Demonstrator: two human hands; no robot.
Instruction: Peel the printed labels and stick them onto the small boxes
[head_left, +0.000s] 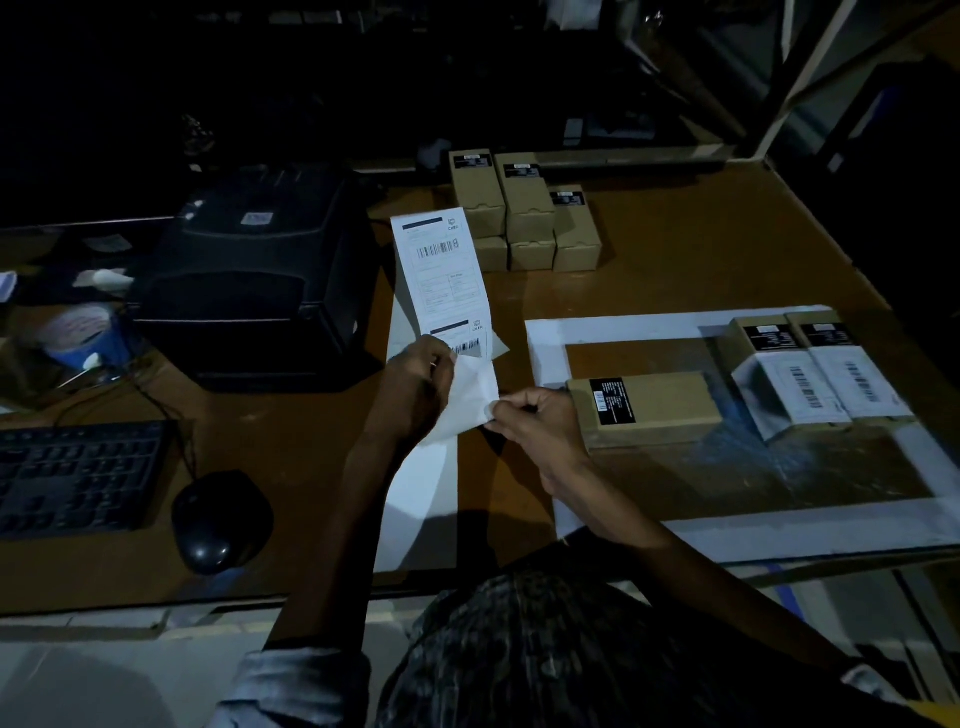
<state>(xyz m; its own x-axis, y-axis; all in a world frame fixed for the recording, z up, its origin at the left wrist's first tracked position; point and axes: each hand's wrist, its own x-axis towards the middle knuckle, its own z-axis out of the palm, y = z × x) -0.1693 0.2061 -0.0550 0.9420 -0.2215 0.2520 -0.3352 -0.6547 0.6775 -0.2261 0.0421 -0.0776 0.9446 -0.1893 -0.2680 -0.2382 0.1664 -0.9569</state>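
Labels (442, 270), printed with barcodes, stand up in a long white strip above the middle of the desk (701, 249), held between both hands. The left hand (421, 387) grips the strip near its lower end, fingers curled round the paper just under the second barcode. The right hand (535, 421) pinches a loose white corner of the paper between thumb and fingertips, just beside the left hand; whether that corner is label or backing I cannot tell.

Right of the hands, a plain brown box (660, 410) with a small black sticker lies flat inside a white taped frame (545, 353) on the desk, almost touching the right hand. Farther right in the same frame, two boxes (815, 374) sit side by side, each with a white barcode label across its top. At the back of the desk a stack of small brown boxes (524, 213) stands just behind the raised strip.

On the left sits a black label printer (254, 280), with a dark keyboard (78, 478) and a black mouse (221, 519) nearer the person. A second white sheet (421, 493) lies flat on the desk below the left forearm.
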